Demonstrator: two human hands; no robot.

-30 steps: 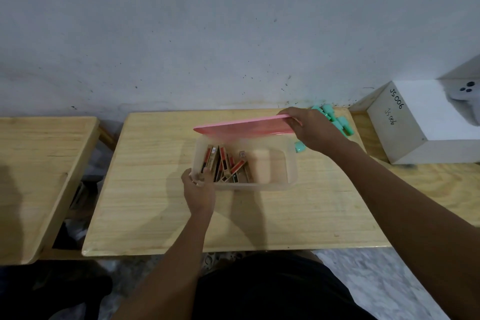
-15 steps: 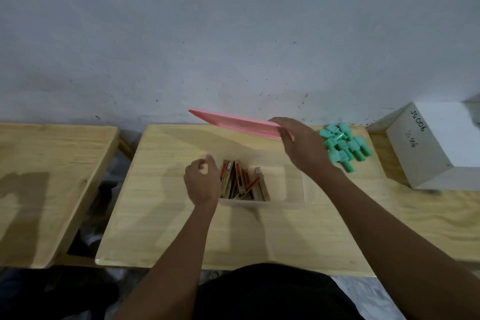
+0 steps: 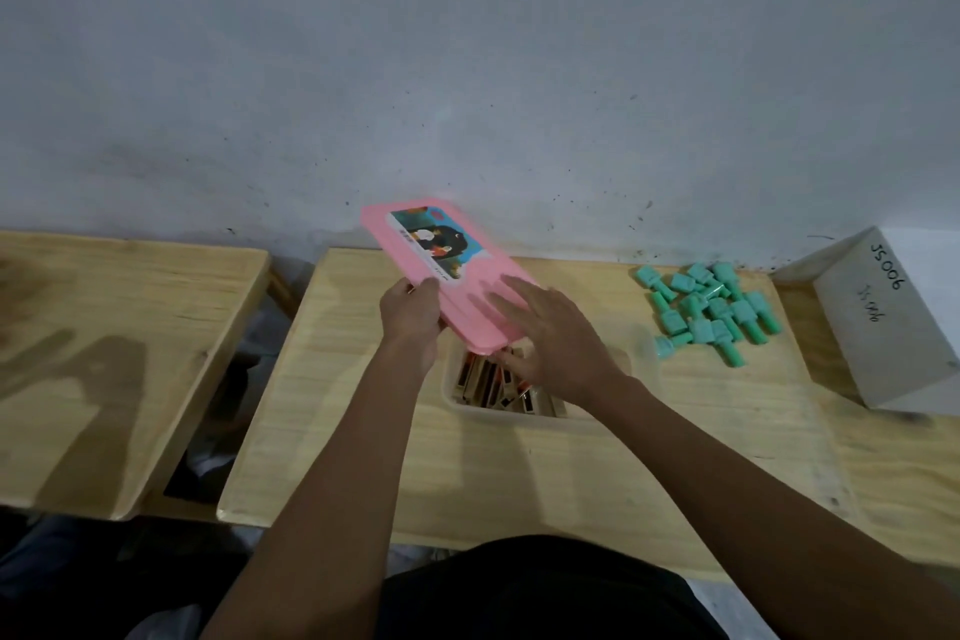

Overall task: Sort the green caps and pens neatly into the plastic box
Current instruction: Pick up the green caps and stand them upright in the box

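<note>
Left hand [image 3: 410,314] grips pink lid [image 3: 441,250] by its edge; right hand [image 3: 558,340] lies on it, fingers straight and spread. Lid tilted above clear plastic box [image 3: 519,420], pens [image 3: 485,382] inside. Green caps [image 3: 709,312] heaped on table [image 3: 363,431] to the right, apart from box. White carton [image 3: 883,327] beyond.

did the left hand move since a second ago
Yes. The left hand left the plastic box's near-left corner and went up and away, now gripping the pink lid above its far-left end.
</note>
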